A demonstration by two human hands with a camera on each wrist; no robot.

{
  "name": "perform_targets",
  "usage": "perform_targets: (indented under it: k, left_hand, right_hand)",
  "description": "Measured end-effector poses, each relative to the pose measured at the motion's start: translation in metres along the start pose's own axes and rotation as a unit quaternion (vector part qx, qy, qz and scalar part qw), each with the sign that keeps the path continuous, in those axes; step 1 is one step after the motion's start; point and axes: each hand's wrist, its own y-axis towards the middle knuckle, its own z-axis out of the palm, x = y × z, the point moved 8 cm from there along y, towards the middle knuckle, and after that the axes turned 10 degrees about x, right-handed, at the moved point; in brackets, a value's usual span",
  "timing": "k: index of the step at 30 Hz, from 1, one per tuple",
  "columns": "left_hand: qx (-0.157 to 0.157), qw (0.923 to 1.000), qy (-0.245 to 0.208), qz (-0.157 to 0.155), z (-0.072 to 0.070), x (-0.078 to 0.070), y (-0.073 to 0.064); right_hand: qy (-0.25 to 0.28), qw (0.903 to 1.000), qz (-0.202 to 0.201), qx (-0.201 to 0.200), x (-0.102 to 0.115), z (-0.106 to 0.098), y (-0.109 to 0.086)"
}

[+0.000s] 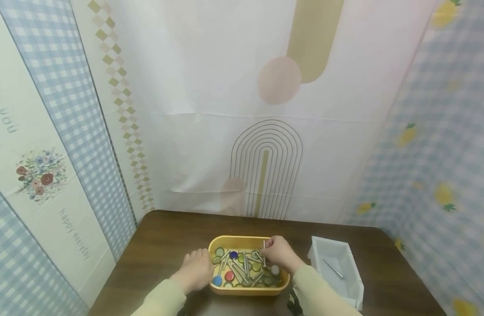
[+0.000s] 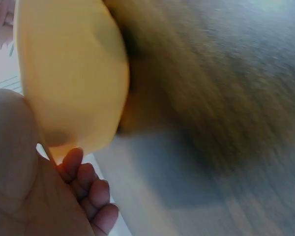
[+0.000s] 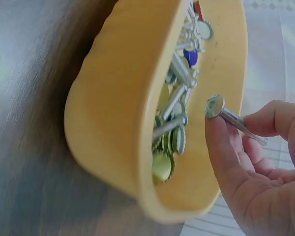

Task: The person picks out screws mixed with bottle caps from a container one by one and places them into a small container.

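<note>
A yellow bin (image 1: 248,291) on the table holds several silver bolts (image 1: 246,265) mixed with bottle caps (image 3: 163,166) in green, blue, red and dark blue. Over the bin's right side, my right hand (image 1: 279,252) pinches one flat-headed metal bolt (image 3: 232,118) between thumb and fingers. In the right wrist view its round head points away from the palm, above the caps. My left hand (image 1: 198,267) rests against the bin's left end. The left wrist view shows its loosely bent fingers (image 2: 99,194) by the outer wall, with nothing else in them.
Right of the bin stands a white plastic tray (image 1: 354,281) with a single bolt (image 1: 334,268) lying in it. Both containers are on a dark brown wooden table (image 1: 171,232). Patterned cloth (image 1: 194,153) hangs behind and at both sides. A dark object (image 1: 293,303) shows partly beneath my right sleeve.
</note>
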Motion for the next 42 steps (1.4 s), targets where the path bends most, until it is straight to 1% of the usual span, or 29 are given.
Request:
perform_targets:
  k: [3,6,11,16,19,26,32,36,42]
  left_hand:
    - [-0.007,0.9999,0.010,-0.006,-0.003,0.001,0.000]
    - [-0.020,0.9993,0.026,-0.019,-0.004,0.002,0.006]
    - [-0.043,0.9969,0.043,-0.050,-0.003,0.001,0.017]
    - [-0.058,0.9949,0.052,-0.065,-0.003,0.001,0.023]
    - [-0.061,0.9939,0.062,-0.068,0.001,0.003,0.025]
    - [-0.071,0.9927,0.065,-0.073,0.006,0.003,0.028]
    - [-0.059,0.9921,0.082,-0.073,0.004,0.000,0.030]
    - [-0.057,0.9927,0.079,-0.072,0.004,0.000,0.030]
    - [-0.065,0.9928,0.073,-0.070,0.004,0.000,0.029]
  right_hand:
    - [-0.002,1.0000,-0.003,0.000,-0.003,-0.005,-0.002]
    - [0.006,1.0000,-0.003,0.003,-0.007,-0.007,-0.002]
    - [0.011,0.9999,-0.006,0.006,-0.012,-0.007,-0.002]
    - [0.011,0.9999,-0.009,0.009,-0.014,-0.005,0.002]
    - [0.009,0.9999,-0.008,0.011,-0.016,-0.004,0.003]
    - [0.018,0.9996,-0.014,0.017,-0.020,-0.004,0.006]
    - [0.028,0.9994,-0.008,0.020,-0.024,-0.005,0.006]
    - [0.036,0.9990,-0.010,0.026,-0.024,-0.002,0.004]
    - [0.037,0.9978,-0.034,0.043,-0.022,0.002,0.002]
